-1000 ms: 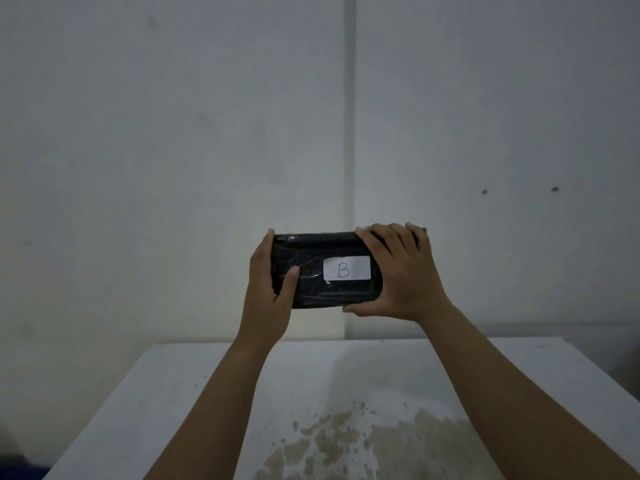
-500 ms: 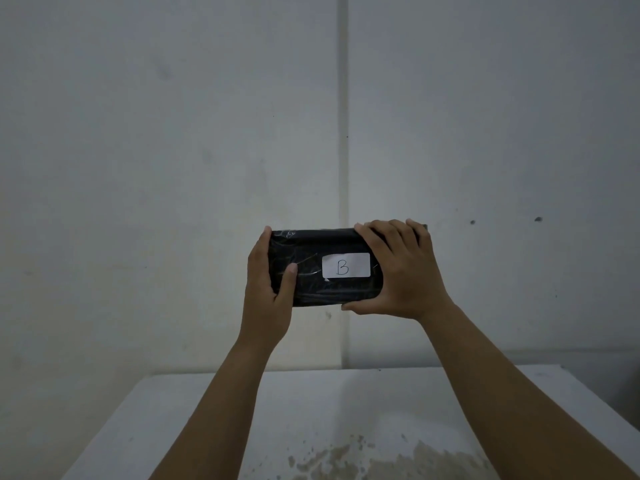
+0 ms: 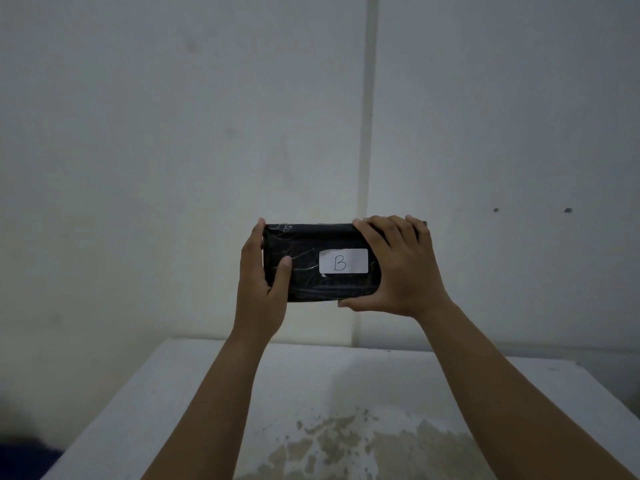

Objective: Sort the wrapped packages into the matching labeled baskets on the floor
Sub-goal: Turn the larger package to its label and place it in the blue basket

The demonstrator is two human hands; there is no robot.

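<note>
We seem to stand in a bare, dim utility or storage room: a plain pale wall (image 3: 173, 168) with a vertical seam rises just behind a white table (image 3: 173, 393), whose near surface is stained and chipped.

Left hand (image 3: 258, 289): bare, no glove, no ring or band showing on the parts in view.
Left thumb: short, trimmed nail catching a bit of light.
Left forearm: bare all the way down from the wrist to the bottom edge, no sleeve, no watch.
Right hand (image 3: 401, 268): bare too, knuckles facing the camera, fingers plain and unadorned.
Right wrist: nothing worn just below the grip, no strap, no bracelet.
Right forearm: uncovered down to the frame corner, sleeve edge never comes into sight.
</note>
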